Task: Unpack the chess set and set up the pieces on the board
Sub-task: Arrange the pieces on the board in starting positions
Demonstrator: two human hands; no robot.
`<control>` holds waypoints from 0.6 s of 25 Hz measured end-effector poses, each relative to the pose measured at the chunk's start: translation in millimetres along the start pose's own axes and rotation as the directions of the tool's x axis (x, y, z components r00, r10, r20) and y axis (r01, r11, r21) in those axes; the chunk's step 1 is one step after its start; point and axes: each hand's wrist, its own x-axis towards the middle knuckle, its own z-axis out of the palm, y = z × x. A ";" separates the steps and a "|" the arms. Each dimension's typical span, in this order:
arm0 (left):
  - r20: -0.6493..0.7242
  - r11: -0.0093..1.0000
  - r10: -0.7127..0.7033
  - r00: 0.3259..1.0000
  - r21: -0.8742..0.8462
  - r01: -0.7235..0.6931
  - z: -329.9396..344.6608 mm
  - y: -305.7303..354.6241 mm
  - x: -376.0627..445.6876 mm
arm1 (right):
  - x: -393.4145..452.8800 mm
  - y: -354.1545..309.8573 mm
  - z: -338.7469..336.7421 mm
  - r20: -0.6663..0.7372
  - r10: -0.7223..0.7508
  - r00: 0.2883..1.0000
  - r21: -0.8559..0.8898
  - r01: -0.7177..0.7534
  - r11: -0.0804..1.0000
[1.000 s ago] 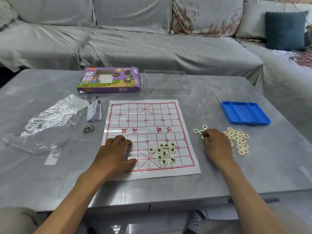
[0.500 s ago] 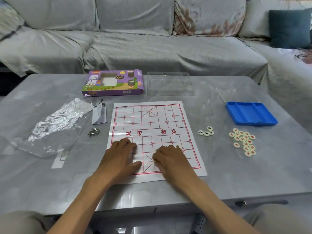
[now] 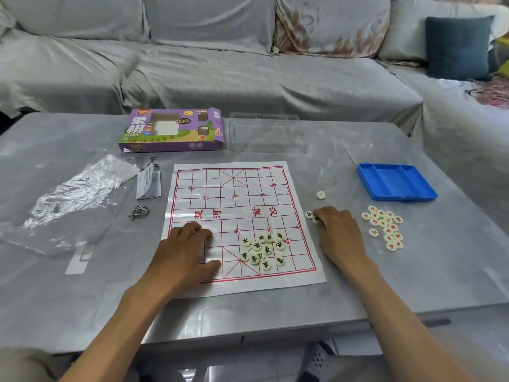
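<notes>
Board point(image 3: 237, 199) pinned flat on counter point(image 3: 275, 312) by left hand point(image 3: 183, 252), fingers relaxed. Right hand point(image 3: 340, 234) curled over black pieces point(image 3: 309, 214) beside board; grip contents hidden. Pieces best slid gently toward pile point(image 3: 263, 249).

Board point(image 3: 237, 205) – thin glossy sheet; tray point(image 3: 396, 183) – matt blue plastic; wrapper point(image 3: 68, 199) – crinkled clear film.

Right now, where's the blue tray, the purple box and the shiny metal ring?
blue tray point(image 3: 378, 180): head view, left compartment floor.
purple box point(image 3: 137, 129): head view, printed top face.
metal ring point(image 3: 140, 211): head view, ring's rim.
</notes>
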 end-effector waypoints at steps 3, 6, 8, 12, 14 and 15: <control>0.007 1.000 -0.003 1.000 0.005 0.003 0.0 0.0 -0.6 | 0.2 -1.8 -3.0 0.013 0.015 1.000 0.024 -0.016 1.000; 0.010 1.000 -0.004 1.000 0.010 0.004 0.6 -0.7 -0.7 | 1.8 -3.8 0.1 0.045 0.045 0.998 0.050 -0.047 0.998; 0.006 1.000 -0.003 1.000 0.004 0.003 0.4 -0.8 -0.9 | 4.3 -6.2 -2.0 0.045 0.089 0.995 0.060 -0.092 0.994; 0.003 1.000 -0.001 1.000 -0.010 0.001 -0.5 0.0 -0.9 | -4.6 -42.8 -13.2 -0.030 -0.011 0.999 0.272 0.019 0.962; 0.010 1.000 -0.008 1.000 -0.002 0.008 -0.6 0.2 -0.6 | -18.5 -78.3 -12.5 -0.033 -0.234 0.972 0.368 0.229 0.901; 0.013 1.000 -0.010 1.000 0.003 0.010 -0.5 0.3 -0.2 | -25.8 -93.8 -6.6 -0.008 -0.342 0.940 0.372 0.320 0.871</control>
